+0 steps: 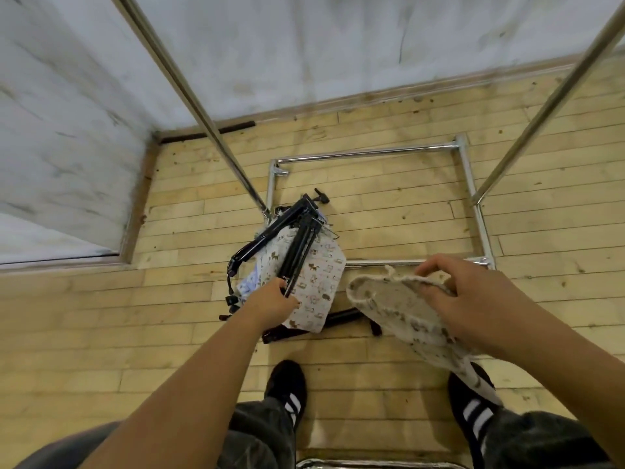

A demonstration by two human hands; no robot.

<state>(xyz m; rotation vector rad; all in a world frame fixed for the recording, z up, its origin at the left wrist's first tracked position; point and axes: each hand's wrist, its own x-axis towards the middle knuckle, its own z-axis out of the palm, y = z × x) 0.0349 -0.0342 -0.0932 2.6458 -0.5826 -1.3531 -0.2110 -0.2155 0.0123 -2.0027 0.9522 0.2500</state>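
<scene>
My left hand (pixel 275 299) grips the lower end of a bunch of black clothes hangers (pixel 297 242) that hang in the middle of the view. A white garment with small animal prints (pixel 318 282) hangs from them. My right hand (pixel 473 299) holds a second printed garment (pixel 399 309) by its collar; it droops down toward my right shoe. The two hands are apart, the right one closer to me.
A chrome clothes rack stands over the wooden floor: its base frame (pixel 368 152), a left upright (pixel 189 96) and a right upright (pixel 548 103). A white wall (pixel 304 45) lies behind. My black shoes (pixel 287 390) stand below, and a black bar (pixel 341 316) lies on the floor.
</scene>
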